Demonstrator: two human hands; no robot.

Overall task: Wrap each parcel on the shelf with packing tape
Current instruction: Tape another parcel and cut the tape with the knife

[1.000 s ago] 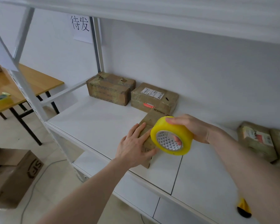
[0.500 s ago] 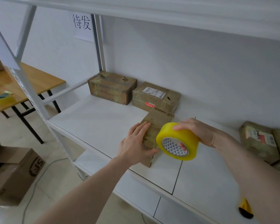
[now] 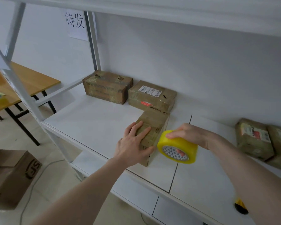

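Head view: your left hand (image 3: pixel 133 146) presses flat on the parcel (image 3: pixel 150 127) at the shelf (image 3: pixel 88 117) front; your right hand (image 3: pixel 190 135) grips the tape (image 3: pixel 177 146) beside it. Next, probably draw tape around.

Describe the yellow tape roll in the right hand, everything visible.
The tape roll is a wide ring of glossy, translucent yellow packing tape on a core whose inside is printed with small dark triangles on white. It is held tilted above the white shelf, its open side toward the camera, close by the SF Express parcel. The right hand grips it, fingers through the core.
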